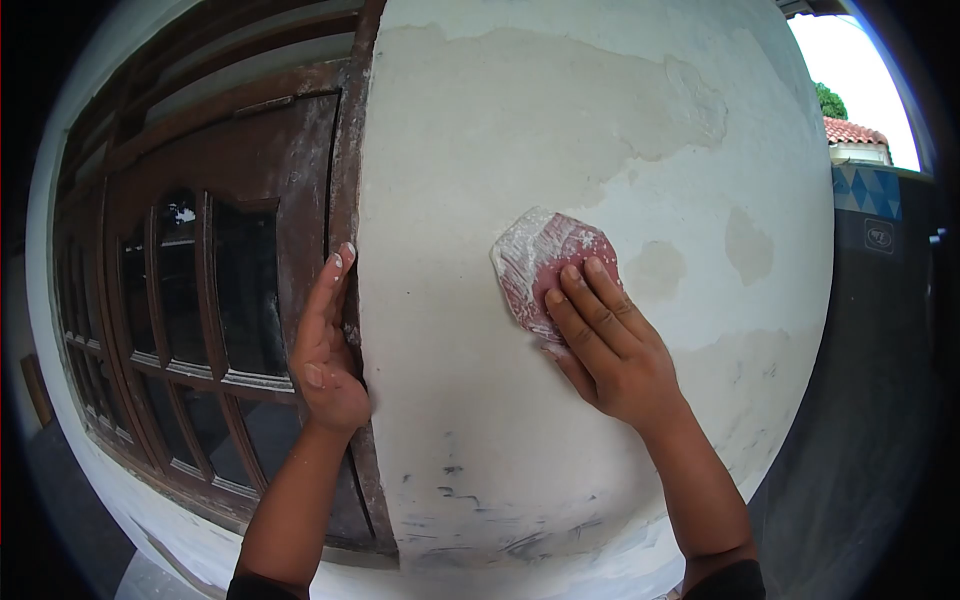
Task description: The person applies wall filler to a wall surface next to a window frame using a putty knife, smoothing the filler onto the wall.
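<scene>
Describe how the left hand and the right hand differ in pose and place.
Pose: the left hand is seen edge-on, fingers pointing up; the right hand shows its back, fingers slanting up and left.
Place: the left hand is at the brown frame; the right hand has its fingers on a smeared reddish pad at the wall.
Shared: both are bare, with fingers extended.

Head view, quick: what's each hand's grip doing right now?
Left hand: open, nothing seen in its grip, against the brown wooden frame.
Right hand: holding the white-smeared red pad against the wall.
</scene>
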Action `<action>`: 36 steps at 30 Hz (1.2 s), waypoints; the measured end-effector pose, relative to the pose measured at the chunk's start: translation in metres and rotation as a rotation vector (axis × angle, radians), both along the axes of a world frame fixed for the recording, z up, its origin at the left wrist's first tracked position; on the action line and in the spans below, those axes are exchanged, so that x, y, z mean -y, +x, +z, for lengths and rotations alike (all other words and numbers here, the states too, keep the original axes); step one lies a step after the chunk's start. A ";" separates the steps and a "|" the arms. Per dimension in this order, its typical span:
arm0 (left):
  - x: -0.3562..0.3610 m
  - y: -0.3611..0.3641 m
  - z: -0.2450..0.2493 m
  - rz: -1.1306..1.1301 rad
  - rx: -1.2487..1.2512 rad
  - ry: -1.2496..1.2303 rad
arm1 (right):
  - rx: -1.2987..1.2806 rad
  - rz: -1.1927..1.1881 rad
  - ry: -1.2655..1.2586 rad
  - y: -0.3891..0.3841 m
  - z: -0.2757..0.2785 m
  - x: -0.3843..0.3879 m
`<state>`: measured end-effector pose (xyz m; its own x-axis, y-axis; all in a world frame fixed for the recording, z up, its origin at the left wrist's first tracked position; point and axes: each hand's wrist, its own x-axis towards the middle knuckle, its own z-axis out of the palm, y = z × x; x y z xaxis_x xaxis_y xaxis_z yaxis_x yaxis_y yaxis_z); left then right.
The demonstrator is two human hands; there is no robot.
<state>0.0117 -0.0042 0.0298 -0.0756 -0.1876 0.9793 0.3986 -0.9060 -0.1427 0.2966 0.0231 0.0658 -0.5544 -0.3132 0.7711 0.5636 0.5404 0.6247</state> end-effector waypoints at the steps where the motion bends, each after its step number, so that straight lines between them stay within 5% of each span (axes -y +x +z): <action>1: 0.000 0.001 0.001 -0.003 -0.004 0.001 | 0.009 -0.010 -0.022 0.004 -0.005 -0.003; 36: -0.002 -0.004 -0.001 -0.020 -0.021 0.013 | 0.006 0.025 0.024 0.001 -0.002 -0.011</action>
